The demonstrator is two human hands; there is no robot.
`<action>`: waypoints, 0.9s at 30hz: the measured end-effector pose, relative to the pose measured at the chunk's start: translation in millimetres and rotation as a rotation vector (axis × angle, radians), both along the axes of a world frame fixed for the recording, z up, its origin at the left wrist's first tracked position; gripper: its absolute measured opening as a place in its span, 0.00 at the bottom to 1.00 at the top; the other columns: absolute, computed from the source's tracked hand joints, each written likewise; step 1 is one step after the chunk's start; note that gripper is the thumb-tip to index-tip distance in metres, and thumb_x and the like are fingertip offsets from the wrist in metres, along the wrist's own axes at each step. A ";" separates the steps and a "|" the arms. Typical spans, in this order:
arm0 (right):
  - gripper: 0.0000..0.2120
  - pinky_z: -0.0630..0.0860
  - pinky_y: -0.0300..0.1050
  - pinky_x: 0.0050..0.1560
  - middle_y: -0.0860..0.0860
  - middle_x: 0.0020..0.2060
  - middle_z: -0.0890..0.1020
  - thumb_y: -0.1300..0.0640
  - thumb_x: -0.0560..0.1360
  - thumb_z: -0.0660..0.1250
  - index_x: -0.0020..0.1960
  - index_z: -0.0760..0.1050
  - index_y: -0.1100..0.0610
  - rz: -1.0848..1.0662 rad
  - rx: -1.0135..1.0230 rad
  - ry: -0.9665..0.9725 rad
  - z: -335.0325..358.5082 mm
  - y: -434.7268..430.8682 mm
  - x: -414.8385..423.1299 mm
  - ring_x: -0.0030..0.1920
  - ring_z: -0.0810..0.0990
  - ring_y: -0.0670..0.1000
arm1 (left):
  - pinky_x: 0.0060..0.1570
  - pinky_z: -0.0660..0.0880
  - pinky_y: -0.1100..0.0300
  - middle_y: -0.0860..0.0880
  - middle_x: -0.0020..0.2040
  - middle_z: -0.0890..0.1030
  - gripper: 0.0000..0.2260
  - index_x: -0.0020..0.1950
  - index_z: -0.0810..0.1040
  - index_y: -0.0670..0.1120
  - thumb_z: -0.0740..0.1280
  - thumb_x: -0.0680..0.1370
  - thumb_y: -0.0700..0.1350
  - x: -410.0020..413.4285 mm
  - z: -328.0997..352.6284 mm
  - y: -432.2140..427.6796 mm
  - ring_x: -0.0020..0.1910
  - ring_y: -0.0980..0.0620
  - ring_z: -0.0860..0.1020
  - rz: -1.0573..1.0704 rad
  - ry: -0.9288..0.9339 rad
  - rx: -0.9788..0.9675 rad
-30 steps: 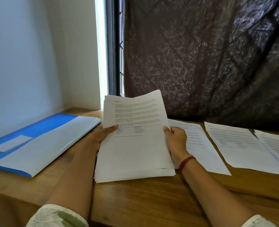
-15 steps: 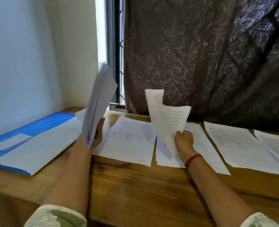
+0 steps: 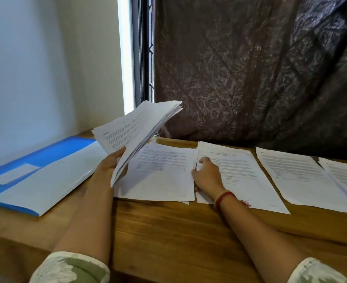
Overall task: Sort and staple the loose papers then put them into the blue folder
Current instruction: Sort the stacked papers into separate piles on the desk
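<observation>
Fingers of left hand (image 3: pixel 109 166) clasp paper stack (image 3: pixel 135 131); right hand (image 3: pixel 207 175) presses sheet (image 3: pixel 237 170).

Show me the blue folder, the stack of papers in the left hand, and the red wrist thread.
blue folder (image 3: pixel 33 155), head view, bare blue cover.
paper stack (image 3: pixel 134 129), head view, top sheet.
red wrist thread (image 3: pixel 225 196), head view, band on right wrist.

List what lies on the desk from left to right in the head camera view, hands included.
blue folder → left hand holding the stack of papers → flat sheet → right hand → second sheet → third sheet → last sheet at the right edge.
</observation>
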State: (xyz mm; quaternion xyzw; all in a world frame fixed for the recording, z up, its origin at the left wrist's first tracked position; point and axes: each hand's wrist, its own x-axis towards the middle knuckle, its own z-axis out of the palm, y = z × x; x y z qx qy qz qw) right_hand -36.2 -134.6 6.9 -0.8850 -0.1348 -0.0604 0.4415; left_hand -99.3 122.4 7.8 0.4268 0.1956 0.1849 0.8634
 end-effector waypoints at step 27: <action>0.10 0.80 0.44 0.46 0.55 0.40 0.81 0.56 0.72 0.75 0.38 0.75 0.57 -0.063 0.494 0.087 16.3 -15.4 4.8 0.42 0.81 0.52 | 0.66 0.68 0.35 0.36 0.66 0.76 0.23 0.70 0.72 0.43 0.70 0.75 0.37 -1.3 12.7 -32.0 0.66 0.33 0.73 -0.306 -0.032 0.318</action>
